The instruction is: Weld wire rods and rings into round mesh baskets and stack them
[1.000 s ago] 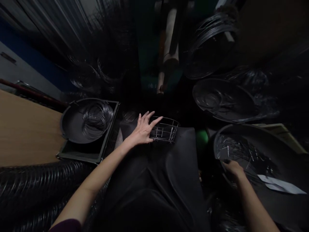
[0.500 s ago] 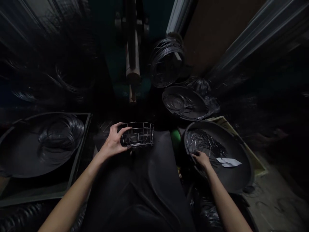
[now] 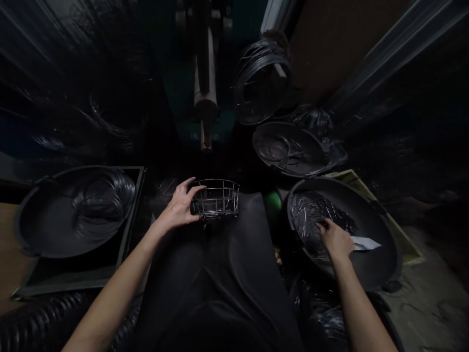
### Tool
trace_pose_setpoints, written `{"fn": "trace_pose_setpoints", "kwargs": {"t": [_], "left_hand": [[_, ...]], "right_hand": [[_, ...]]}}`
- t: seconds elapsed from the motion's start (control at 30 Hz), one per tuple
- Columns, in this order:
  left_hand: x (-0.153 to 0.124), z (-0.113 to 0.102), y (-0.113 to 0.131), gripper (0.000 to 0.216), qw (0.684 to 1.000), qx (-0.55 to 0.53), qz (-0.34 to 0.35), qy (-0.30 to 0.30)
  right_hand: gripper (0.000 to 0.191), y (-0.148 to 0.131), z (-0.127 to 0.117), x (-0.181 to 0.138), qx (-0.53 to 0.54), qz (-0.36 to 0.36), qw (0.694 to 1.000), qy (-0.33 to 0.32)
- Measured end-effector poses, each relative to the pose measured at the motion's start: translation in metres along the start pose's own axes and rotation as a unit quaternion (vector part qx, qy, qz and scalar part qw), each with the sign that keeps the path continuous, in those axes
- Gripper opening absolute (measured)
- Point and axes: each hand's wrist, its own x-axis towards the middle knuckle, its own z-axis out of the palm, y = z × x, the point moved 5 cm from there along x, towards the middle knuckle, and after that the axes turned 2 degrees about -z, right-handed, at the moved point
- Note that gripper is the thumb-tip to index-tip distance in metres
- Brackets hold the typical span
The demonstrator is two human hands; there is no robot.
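My left hand (image 3: 179, 208) grips the left side of a small round wire basket (image 3: 216, 199), which rests on my dark-clothed lap (image 3: 220, 278). My right hand (image 3: 335, 239) lies inside a wide black pan (image 3: 366, 264), its fingertips on a heap of cut metal wire pieces (image 3: 309, 220). Whether those fingers hold a piece is hidden. A scrap of white paper (image 3: 364, 243) sits in the same pan just beyond my right hand.
On the left, a black pan (image 3: 36, 230) holds a wire coil (image 3: 102, 203) on a dark tray. Another black pan (image 3: 289, 149) and an upright coil (image 3: 262, 80) stand ahead. Black ribbed hose (image 3: 40, 322) lies low left, and a green object (image 3: 273, 208) sits beside my lap.
My right hand has moved further right across the wire pieces. The left hand still holds the basket, and the whole view has shifted slightly.
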Motion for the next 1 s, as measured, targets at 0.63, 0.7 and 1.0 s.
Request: {"fn": "trace_pose_setpoints", "kwargs": {"t": [0.63, 0.7, 1.0], "left_hand": [[0.017, -0.022, 0.012, 0.078, 0.999, -0.017, 0.003, 0.043], [0.019, -0.02, 0.014, 0.076, 0.999, -0.001, 0.014, 0.039], [0.017, -0.03, 0.0, 0.078, 0.997, -0.061, -0.023, 0.051]], "right_hand": [[0.035, -0.248, -0.044, -0.147, 0.425, -0.364, 0.747, -0.36], [0.029, -0.275, -0.058, -0.146, 0.389, -0.4, 0.764, -0.325], [0.031, -0.308, -0.059, -0.163, 0.168, -0.685, 0.708, 0.046]]}}
